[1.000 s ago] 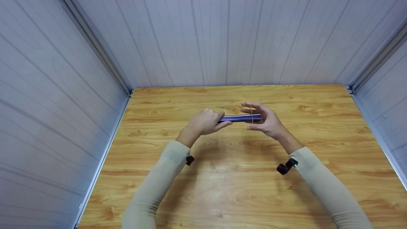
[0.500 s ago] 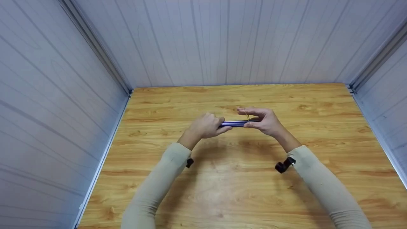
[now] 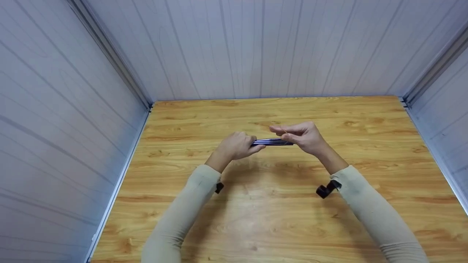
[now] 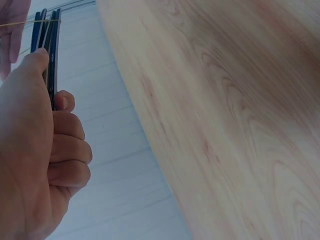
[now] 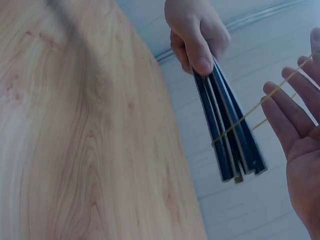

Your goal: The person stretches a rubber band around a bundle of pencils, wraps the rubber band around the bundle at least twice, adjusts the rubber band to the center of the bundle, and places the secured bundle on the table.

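My left hand (image 3: 237, 146) grips one end of a bundle of slim dark blue sticks (image 3: 272, 142), thumb along the top and fingers curled under. The sticks look like pencils or pens, with flat free ends in the right wrist view. A thin yellow rubber band (image 5: 245, 118) crosses the bundle near those ends and stretches to the straight fingers of my right hand (image 3: 307, 138). In the left wrist view the band also crosses the sticks (image 4: 56, 42) beyond my left thumb. The bundle is held up over the table, roughly level.
A wood-grain table (image 3: 256, 219) lies below both hands. Pale panelled walls (image 3: 241, 47) stand at the back and both sides. Dark wrist cameras (image 3: 323, 191) jut from the sleeves.
My right hand has moved slightly left, its thumb and fingers drawing closer together. The band, earlier spread upright around the stick ends, now slants from the bundle. The bundle has dropped slightly.
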`<action>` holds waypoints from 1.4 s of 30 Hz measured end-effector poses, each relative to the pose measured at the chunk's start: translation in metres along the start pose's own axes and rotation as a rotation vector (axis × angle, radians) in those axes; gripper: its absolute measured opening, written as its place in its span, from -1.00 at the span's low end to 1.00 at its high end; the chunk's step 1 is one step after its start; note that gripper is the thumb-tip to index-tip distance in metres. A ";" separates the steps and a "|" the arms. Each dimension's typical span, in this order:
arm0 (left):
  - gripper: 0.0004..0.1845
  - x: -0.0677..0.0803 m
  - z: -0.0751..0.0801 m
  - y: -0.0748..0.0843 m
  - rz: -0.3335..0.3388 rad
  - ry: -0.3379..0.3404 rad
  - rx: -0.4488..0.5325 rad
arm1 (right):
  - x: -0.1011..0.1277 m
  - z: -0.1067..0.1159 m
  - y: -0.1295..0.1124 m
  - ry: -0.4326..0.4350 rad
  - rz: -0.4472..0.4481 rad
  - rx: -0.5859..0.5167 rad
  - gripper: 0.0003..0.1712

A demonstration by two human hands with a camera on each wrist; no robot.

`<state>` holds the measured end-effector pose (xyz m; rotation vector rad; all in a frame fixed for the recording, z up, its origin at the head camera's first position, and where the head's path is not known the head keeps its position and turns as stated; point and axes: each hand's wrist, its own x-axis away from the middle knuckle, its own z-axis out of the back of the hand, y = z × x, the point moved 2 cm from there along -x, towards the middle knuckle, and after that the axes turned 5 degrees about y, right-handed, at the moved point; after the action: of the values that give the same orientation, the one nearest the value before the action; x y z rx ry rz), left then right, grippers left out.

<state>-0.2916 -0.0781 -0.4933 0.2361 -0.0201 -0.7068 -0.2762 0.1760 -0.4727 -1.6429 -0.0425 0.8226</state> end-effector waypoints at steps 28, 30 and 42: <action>-0.45 -0.001 -0.010 -0.017 0.385 0.146 0.407 | 0.009 -0.040 -0.021 -0.051 0.608 0.726 0.24; -0.42 0.001 -0.007 -0.017 0.413 0.182 0.430 | 0.012 -0.038 -0.020 -0.026 0.616 0.727 0.28; -0.42 0.006 0.004 -0.017 0.438 0.354 0.526 | 0.022 -0.026 -0.012 0.086 0.500 0.591 0.51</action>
<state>-0.2984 -0.0954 -0.4931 0.8322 0.0791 -0.2032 -0.2410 0.1670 -0.4727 -1.1271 0.6376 1.0163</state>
